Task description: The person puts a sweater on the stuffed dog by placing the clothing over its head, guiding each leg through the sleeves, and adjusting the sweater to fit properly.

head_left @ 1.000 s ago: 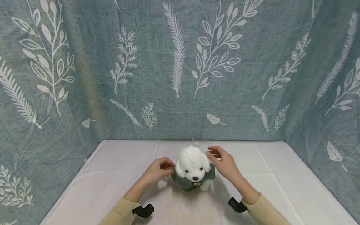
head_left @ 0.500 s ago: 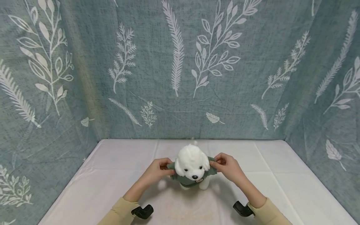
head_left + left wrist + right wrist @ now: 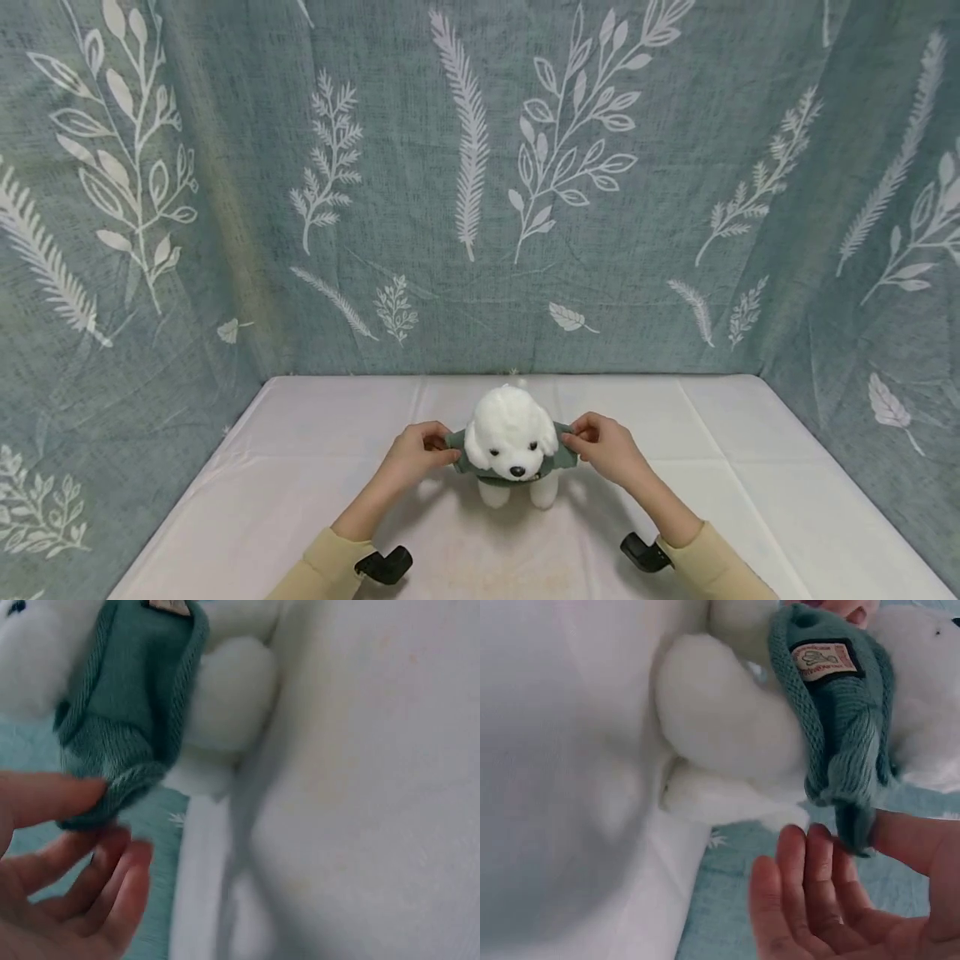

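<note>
A white plush dog (image 3: 510, 425) stands upright at the middle of the table, its face toward me. Round its neck and chest sits a green knitted sweater (image 3: 142, 682), which has a small label (image 3: 827, 660) on the front. My left hand (image 3: 416, 454) pinches one side of the sweater between thumb and fingers. On the opposite side my right hand (image 3: 609, 450) pinches the other edge in the same way. Both edges are pulled outward from the dog's body. The dog's white front legs (image 3: 543, 492) show below the sweater; its back is hidden.
The table wears a white cloth (image 3: 712, 500). Behind it and at both sides hangs a blue-green curtain (image 3: 420, 208) with white leaf prints. Black wrist devices (image 3: 384, 565) sit at both sleeves.
My right hand has come down from beside the dog's head and now pinches the sweater's edge. The sweater has spread wider and risen, baring the front legs. My left hand keeps its pinch.
</note>
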`<state>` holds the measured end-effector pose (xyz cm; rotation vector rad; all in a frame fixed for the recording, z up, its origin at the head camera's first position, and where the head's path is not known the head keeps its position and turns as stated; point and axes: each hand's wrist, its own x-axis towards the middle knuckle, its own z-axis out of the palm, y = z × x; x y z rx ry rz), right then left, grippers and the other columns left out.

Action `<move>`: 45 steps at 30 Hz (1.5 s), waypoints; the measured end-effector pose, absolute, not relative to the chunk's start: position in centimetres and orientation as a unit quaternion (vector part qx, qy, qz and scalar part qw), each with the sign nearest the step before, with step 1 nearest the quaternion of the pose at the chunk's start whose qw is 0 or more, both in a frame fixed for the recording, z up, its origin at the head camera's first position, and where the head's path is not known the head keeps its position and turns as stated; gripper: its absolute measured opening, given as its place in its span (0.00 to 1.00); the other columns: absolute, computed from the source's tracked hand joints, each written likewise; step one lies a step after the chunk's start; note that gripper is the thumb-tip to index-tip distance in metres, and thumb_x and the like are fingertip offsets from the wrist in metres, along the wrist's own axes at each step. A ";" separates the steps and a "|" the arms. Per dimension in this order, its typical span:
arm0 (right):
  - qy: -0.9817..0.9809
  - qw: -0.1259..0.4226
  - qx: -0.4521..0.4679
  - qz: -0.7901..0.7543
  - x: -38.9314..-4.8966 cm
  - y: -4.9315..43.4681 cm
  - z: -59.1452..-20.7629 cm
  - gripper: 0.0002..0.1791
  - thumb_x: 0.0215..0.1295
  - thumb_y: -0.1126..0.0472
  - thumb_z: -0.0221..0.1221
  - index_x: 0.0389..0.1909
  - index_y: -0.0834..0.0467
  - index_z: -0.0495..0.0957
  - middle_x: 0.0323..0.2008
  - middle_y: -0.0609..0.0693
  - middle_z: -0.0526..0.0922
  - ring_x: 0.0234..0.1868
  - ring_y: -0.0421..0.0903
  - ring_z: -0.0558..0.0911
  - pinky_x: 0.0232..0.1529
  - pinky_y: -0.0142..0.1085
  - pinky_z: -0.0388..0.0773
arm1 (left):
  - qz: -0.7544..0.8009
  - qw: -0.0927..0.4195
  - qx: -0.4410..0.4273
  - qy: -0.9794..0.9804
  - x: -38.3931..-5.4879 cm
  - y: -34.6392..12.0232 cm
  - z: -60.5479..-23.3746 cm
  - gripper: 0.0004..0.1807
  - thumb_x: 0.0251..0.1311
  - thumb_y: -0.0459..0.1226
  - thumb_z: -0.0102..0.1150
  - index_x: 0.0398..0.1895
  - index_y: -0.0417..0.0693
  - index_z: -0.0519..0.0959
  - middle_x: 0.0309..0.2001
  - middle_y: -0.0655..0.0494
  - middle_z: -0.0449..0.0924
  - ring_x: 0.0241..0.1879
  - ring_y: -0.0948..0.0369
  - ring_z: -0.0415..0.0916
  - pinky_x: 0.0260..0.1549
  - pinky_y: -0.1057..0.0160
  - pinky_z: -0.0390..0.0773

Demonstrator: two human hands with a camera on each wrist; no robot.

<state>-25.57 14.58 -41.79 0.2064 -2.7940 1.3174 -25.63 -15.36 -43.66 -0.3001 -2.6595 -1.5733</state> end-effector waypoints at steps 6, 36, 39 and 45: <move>-0.871 0.117 0.131 0.458 -25.3 15.6 -41.8 0.14 0.64 0.50 0.59 0.47 0.52 0.78 0.40 0.46 0.83 0.43 0.45 0.82 0.43 0.35 0.79 | -0.496 0.150 -0.090 -0.851 -24.0 -14.7 -41.7 0.12 0.55 0.37 0.66 0.44 0.50 0.81 0.39 0.56 0.82 0.39 0.60 0.78 0.38 0.62 0.78; -0.780 0.111 0.248 0.563 -23.4 13.0 -40.8 0.23 0.54 0.59 0.68 0.53 0.54 0.78 0.39 0.51 0.84 0.38 0.39 0.82 0.40 0.33 0.80 | -0.642 0.021 -0.116 -0.757 -22.9 -11.8 -39.6 0.22 0.50 0.40 0.70 0.52 0.54 0.80 0.40 0.50 0.80 0.39 0.59 0.79 0.39 0.64 0.79; -0.796 0.106 0.210 0.558 -23.1 12.9 -39.6 0.20 0.55 0.55 0.68 0.50 0.53 0.80 0.37 0.50 0.85 0.35 0.39 0.83 0.37 0.33 0.80 | -0.667 -0.026 -0.118 -0.735 -23.2 -11.8 -39.4 0.22 0.53 0.41 0.68 0.53 0.49 0.78 0.39 0.51 0.79 0.39 0.58 0.78 0.42 0.60 0.79; -0.823 0.084 0.161 0.538 -22.5 12.9 -38.1 0.19 0.54 0.51 0.68 0.46 0.53 0.82 0.35 0.50 0.85 0.31 0.39 0.82 0.33 0.32 0.79 | -0.721 -0.117 -0.105 -0.675 -23.6 -11.5 -39.7 0.24 0.58 0.39 0.64 0.56 0.38 0.73 0.38 0.53 0.77 0.40 0.59 0.78 0.44 0.59 0.79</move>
